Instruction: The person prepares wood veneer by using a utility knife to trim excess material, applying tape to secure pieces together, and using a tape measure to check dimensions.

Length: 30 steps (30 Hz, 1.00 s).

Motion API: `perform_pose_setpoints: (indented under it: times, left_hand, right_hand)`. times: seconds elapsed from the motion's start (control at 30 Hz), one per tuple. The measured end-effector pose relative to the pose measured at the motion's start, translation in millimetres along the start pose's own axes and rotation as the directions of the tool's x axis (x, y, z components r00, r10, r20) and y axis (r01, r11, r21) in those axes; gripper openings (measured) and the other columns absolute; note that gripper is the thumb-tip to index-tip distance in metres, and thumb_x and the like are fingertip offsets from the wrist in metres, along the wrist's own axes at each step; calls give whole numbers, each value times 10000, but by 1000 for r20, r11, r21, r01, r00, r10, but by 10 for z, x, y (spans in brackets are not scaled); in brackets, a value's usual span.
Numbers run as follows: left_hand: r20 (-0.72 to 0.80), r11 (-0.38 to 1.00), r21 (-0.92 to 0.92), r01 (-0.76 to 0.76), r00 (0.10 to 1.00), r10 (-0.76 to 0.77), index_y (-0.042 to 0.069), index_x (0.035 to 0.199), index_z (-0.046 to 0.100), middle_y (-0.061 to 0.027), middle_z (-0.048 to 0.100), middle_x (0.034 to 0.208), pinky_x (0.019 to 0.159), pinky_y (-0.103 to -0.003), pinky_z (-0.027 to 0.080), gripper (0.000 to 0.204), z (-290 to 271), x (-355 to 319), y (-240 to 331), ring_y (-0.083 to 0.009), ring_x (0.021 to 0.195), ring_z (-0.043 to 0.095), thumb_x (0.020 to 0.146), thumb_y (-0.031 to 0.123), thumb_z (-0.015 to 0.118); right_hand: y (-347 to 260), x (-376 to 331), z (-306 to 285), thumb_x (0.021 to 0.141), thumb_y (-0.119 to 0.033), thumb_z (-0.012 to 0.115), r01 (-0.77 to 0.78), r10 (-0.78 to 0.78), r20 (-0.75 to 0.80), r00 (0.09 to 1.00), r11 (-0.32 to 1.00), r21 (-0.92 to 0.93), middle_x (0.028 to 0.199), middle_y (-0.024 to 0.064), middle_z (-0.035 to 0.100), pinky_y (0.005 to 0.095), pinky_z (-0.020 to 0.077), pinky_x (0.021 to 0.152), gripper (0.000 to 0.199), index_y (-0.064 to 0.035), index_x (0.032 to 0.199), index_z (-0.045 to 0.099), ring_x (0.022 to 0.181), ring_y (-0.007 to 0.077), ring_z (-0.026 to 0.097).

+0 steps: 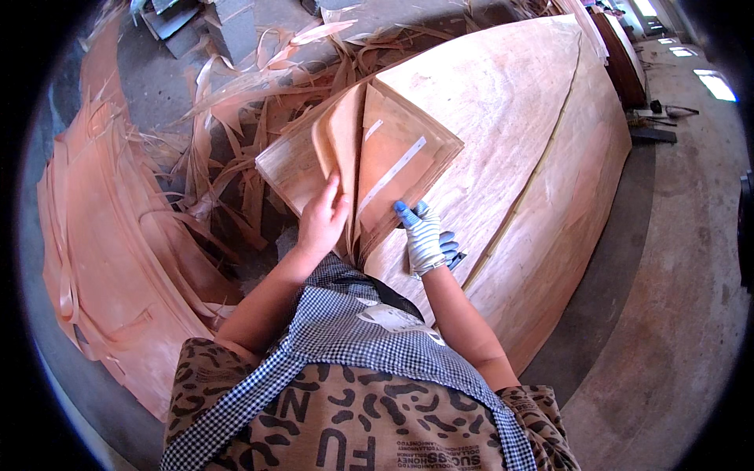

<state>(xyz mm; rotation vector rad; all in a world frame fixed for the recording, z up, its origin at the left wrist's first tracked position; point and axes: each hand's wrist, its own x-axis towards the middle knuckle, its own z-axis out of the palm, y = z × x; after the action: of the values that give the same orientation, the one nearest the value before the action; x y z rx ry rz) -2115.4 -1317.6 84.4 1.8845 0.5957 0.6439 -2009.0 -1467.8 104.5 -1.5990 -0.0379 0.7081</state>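
A stack of thin wood veneer sheets (pixel 290 153) fans apart in front of me. My bare left hand (pixel 323 216) pinches the lower edge of a curled veneer sheet (pixel 336 141) on its left part. The right part carries a veneer sheet (pixel 408 129) with white tape strips (pixel 393 171). My right hand (pixel 426 238), in a striped glove with blue-grey fingertips, rests its thumb at that sheet's lower right edge. Its other fingers curl around a small dark object, mostly hidden.
Under the stack lies a broad pile of large pale veneer sheets (pixel 503 102) with a long dark split. Reddish veneer offcuts (pixel 118 235) heap at the left, with loose strips (pixel 243 157) tangled beyond. Grey blocks (pixel 230 27) stand far left. Concrete floor (pixel 667 235) runs along the right.
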Motion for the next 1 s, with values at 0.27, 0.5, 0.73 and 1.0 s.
perform_pose_setpoints:
  times: [0.27, 0.5, 0.73, 1.0]
  left_hand:
    - [-201, 968, 243, 57, 979, -7, 34, 1310, 244, -223, 223, 1345, 1014, -422, 194, 685, -83, 22, -74, -371, 1240, 234, 707, 30, 568]
    - [-259, 939, 338, 55, 965, 37, 23, 1254, 344, -185, 323, 1302, 1003, -411, 214, 531, -235, 142, 33, -332, 1217, 290, 758, 56, 534]
    - [222, 951, -286, 118, 974, -54, 49, 1182, 431, -125, 491, 1121, 681, -268, 502, 510, 293, -91, 45, -225, 971, 529, 729, 128, 650]
    - [112, 979, -169, -111, 985, 131, 4, 1183, 401, -158, 501, 1063, 654, -297, 510, 611, 346, -10, 96, -251, 878, 568, 674, 154, 704]
  right_hand:
    - [107, 53, -30, 765, -166, 644, -10, 11, 22, 1000, 1000, -25, 773, -25, 583, 221, 424, 624, 189, -53, 912, 608, 661, 68, 498]
    - [38, 35, -48, 772, -171, 639, 6, -6, 4, 1000, 1000, -16, 722, -29, 555, 205, 413, 563, 160, -52, 866, 590, 607, 60, 463]
    - [-61, 0, 60, 764, -184, 649, 24, -27, 96, 995, 999, 37, 749, -17, 569, 217, 428, 594, 198, -53, 899, 589, 658, 64, 490]
    - [-73, -14, 13, 755, -217, 662, -8, 6, 138, 990, 1000, 14, 848, -7, 595, 221, 438, 662, 300, -60, 996, 577, 730, 86, 532]
